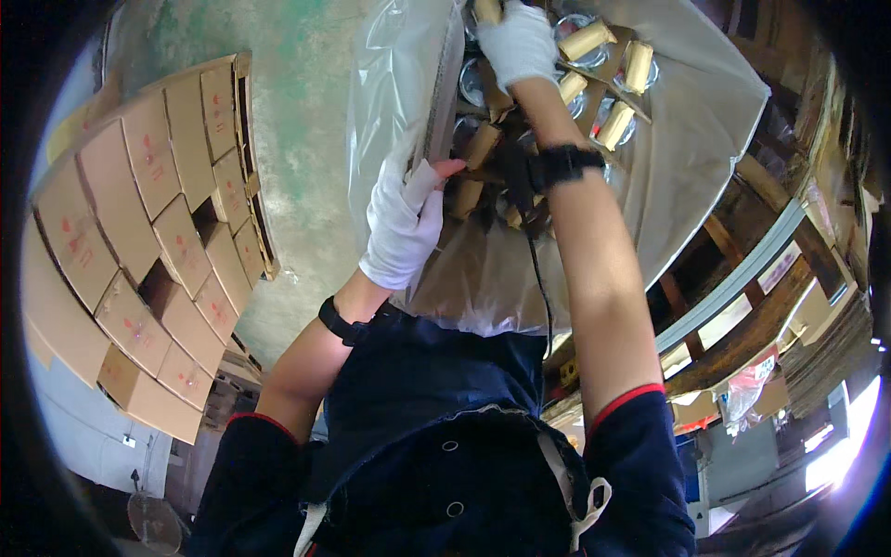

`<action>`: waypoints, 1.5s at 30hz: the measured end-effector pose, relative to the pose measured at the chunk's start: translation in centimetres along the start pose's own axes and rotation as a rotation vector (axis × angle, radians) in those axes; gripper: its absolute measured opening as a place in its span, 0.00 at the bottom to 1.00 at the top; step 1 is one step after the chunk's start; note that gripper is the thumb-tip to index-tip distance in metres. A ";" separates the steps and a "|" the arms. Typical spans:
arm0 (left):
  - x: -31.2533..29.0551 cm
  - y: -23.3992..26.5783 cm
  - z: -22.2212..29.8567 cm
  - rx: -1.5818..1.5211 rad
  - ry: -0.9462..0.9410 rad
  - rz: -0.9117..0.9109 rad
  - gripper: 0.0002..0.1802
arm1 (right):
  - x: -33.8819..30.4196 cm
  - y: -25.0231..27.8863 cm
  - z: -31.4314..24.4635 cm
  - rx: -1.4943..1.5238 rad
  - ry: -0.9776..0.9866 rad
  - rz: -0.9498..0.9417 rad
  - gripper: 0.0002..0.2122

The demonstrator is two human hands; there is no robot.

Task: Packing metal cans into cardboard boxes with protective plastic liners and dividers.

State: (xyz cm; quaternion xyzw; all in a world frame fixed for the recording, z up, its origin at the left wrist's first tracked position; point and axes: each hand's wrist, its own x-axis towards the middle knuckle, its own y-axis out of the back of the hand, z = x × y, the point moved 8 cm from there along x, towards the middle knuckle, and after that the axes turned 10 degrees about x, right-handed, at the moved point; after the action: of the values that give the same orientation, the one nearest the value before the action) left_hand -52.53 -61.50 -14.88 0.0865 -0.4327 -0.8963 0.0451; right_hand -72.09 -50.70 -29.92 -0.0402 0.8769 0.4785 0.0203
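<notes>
A carton lined with clear plastic (677,204) stands in front of me. Inside are several round shiny pieces, each with a pale tan cylinder (639,67) on it, set between cardboard dividers (608,79). My right hand (520,46), in a white glove, reaches to the far side. Its fingers close around a tan cylinder (486,11), which the top edge of the picture cuts off. My left hand (402,227), also gloved but with a bare fingertip, grips the near end of the carton's left wall (445,88). Its other fingers are partly hidden by plastic.
Stacked brown cartons (139,232) stand on a pallet at the left, beside the greenish floor (302,121). Wooden racks (742,269) line the right side. A dark cord (540,278) hangs between my arms at the carton's near side.
</notes>
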 end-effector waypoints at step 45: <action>-11.8 -0.8 -9.2 -0.655 0.602 -0.986 0.24 | -44.1 25.8 8.2 1.140 -0.867 0.252 0.14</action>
State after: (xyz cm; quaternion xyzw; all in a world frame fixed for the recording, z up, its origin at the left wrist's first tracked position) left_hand -39.13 -66.18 -19.74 0.5028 -0.0159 -0.8339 -0.2272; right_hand -30.47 -27.69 -9.49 0.2714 0.9010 -0.0811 0.3285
